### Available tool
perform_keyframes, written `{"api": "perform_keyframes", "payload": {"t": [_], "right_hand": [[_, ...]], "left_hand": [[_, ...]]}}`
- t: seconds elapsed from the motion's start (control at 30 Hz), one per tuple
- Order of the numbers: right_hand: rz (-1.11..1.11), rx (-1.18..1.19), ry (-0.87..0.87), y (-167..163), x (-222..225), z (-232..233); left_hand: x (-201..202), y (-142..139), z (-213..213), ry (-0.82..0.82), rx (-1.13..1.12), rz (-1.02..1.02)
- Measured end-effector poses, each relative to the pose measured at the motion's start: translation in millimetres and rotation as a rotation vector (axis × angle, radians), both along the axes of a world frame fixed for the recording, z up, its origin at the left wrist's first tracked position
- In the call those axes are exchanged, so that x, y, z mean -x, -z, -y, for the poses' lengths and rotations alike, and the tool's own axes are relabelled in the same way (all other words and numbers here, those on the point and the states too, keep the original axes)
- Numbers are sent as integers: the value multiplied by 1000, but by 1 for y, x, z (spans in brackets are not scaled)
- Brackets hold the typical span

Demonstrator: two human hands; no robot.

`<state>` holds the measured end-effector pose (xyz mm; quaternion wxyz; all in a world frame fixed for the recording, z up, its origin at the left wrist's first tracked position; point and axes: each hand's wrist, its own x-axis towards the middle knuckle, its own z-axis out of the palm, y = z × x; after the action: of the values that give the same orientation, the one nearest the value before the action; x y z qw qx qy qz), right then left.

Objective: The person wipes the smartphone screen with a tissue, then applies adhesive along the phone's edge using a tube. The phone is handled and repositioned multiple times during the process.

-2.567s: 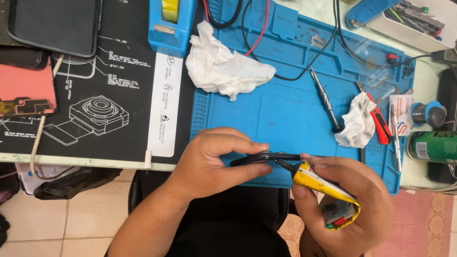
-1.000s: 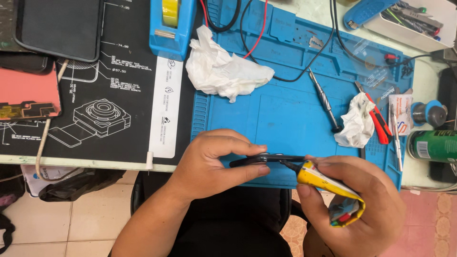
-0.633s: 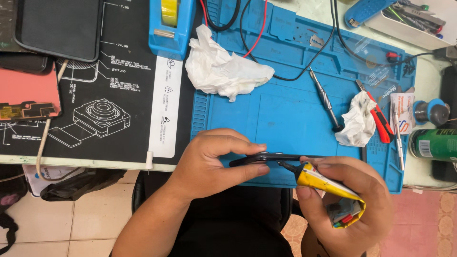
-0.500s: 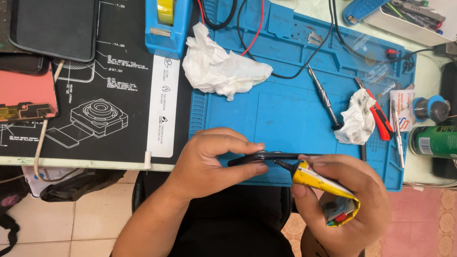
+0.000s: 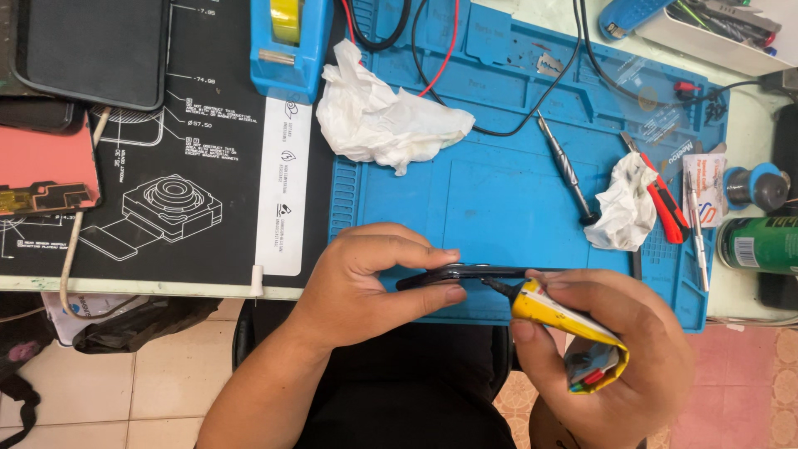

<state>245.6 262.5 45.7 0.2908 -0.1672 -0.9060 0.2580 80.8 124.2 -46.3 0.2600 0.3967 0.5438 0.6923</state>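
Mat (image 5: 499,191) blue on bench; left hand (image 5: 366,287) clamps phone (image 5: 465,273), right hand (image 5: 615,357) squeezes glue tube (image 5: 557,314).

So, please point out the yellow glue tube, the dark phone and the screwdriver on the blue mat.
yellow glue tube (image 5: 555,314), head view, middle of its body.
dark phone (image 5: 478,272), head view, its upper edge.
screwdriver (image 5: 564,166), head view, middle of its shaft.

Repair workshop: blue work mat (image 5: 499,191), screwdriver (image 5: 564,166)
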Motion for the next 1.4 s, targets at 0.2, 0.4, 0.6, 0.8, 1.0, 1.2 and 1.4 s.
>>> {"api": "perform_keyframes", "payload": {"t": [0.2,0.4,0.6,0.8,1.0,1.2,1.4], "right_hand": [[22,27,-22,-8,3,-2],[35,2,-13,-10,3,-1],[45,6,-4,-13,4,-2],[27,8,8,-12,4,1],[21,2,24,-13,3,1],[42,10,50,-14,0,0],[60,35,77,-14,0,3]], "left_hand": [[-1,-1,1,-21,6,-34],[-1,-1,0,-12,0,-20],[-1,-1,1,-19,4,-30],[-3,0,0,-10,-18,-14],[-4,2,1,-22,-16,-27],[-4,3,2,-25,-28,-25],[-6,6,2,-3,-46,44]]}}
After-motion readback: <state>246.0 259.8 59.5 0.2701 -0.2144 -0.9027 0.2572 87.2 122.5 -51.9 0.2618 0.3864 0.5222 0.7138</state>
